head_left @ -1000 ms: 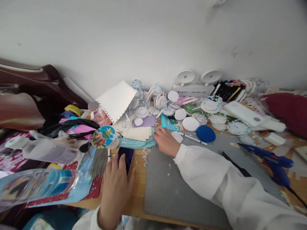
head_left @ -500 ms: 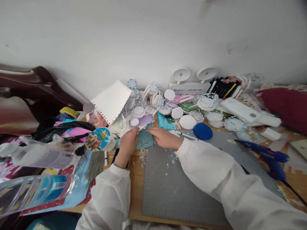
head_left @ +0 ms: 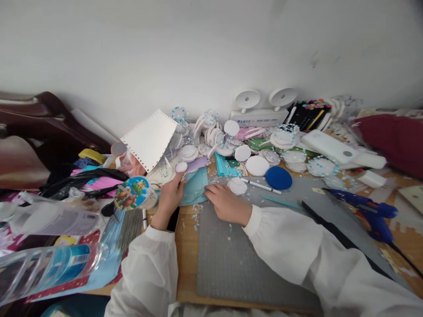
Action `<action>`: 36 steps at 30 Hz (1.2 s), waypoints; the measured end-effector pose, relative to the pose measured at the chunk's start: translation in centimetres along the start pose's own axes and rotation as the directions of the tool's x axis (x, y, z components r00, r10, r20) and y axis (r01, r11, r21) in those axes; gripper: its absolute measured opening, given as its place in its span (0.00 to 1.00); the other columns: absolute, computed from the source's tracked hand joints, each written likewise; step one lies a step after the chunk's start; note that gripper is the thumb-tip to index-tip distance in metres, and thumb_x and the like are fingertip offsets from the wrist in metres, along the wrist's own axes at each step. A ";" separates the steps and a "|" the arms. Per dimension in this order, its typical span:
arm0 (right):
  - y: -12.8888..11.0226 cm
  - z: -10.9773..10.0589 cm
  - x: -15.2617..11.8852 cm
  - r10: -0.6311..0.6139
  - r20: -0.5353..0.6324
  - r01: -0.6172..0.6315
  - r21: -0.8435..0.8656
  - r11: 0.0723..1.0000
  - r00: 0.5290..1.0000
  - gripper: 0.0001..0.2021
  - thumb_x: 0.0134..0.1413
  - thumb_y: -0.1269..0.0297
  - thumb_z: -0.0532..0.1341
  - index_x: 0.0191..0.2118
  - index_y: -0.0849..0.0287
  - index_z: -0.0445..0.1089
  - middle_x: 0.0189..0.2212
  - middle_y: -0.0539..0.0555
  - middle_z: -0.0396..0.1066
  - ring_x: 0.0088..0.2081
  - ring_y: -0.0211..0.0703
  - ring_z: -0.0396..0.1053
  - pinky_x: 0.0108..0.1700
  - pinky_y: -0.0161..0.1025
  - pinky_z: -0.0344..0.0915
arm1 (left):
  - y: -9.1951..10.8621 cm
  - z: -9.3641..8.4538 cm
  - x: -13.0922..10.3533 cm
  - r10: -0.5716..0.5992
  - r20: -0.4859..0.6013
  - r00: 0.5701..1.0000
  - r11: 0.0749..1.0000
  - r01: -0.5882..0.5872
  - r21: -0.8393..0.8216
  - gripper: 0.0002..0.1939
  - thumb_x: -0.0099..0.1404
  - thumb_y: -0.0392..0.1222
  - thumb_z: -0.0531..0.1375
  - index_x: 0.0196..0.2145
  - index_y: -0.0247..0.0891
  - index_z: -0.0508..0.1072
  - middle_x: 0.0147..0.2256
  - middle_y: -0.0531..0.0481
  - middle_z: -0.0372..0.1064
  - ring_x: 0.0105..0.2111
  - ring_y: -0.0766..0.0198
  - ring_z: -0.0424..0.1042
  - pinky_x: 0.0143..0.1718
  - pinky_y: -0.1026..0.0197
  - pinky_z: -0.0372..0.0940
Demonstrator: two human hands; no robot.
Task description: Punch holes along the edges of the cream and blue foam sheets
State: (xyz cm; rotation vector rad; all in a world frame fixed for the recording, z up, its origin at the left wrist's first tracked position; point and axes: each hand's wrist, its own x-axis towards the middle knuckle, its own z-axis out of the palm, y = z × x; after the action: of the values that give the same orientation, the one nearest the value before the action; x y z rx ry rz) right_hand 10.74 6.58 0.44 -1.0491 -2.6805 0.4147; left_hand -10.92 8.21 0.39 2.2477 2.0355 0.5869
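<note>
A narrow gap over the thin teal sheet (head_left: 195,187) parts the left hand (head_left: 171,196) from the right hand (head_left: 228,203). The flat grey mat (head_left: 238,264) lies open to the wooden desk's (head_left: 187,255) near edge; bead-trimmed white discs (head_left: 282,139) crowd the far edge, a clear plastic bottle (head_left: 66,263) the left, a blue glue gun (head_left: 373,209) the right.

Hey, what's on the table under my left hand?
A dark phone shows past your left hand, lying on the wooden table. The hand covers the rest of it, and anything else beneath is hidden.
</note>
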 end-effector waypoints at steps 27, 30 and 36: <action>-0.5 0.9 0.5 0.097 -0.078 -0.101 -0.051 0.994 0.992 0.23 0.54 0.72 0.55 0.57 0.65 0.59 0.50 0.62 0.62 0.49 0.54 0.57 0.47 0.50 0.59 | 1.6 -0.6 -0.3 0.146 0.020 0.989 0.988 -0.147 0.050 0.26 0.65 0.29 0.46 0.59 0.45 0.60 0.54 0.47 0.65 0.47 0.58 0.71 0.36 0.63 0.64; -0.4 0.7 1.0 0.100 -0.072 -0.105 -0.066 0.992 0.992 0.22 0.54 0.70 0.55 0.56 0.64 0.61 0.49 0.62 0.62 0.47 0.55 0.58 0.45 0.49 0.60 | 1.7 -0.3 -0.3 0.180 0.036 0.983 0.981 -0.182 0.072 0.23 0.63 0.27 0.47 0.49 0.45 0.71 0.53 0.48 0.66 0.49 0.58 0.69 0.40 0.62 0.65; -0.5 0.8 1.6 0.113 -0.072 -0.118 -0.072 0.990 0.991 0.23 0.55 0.69 0.55 0.58 0.62 0.60 0.47 0.63 0.62 0.47 0.56 0.58 0.44 0.49 0.59 | 1.0 0.0 -0.3 0.226 -0.002 0.974 0.971 -0.225 0.079 0.20 0.65 0.32 0.50 0.50 0.45 0.72 0.51 0.47 0.67 0.51 0.57 0.66 0.50 0.58 0.63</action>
State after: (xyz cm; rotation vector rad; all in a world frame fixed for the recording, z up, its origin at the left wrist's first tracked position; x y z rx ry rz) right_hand 9.03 7.20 0.08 -1.2225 -2.6025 0.2945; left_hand -9.94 7.78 0.58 2.5480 1.8517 0.5436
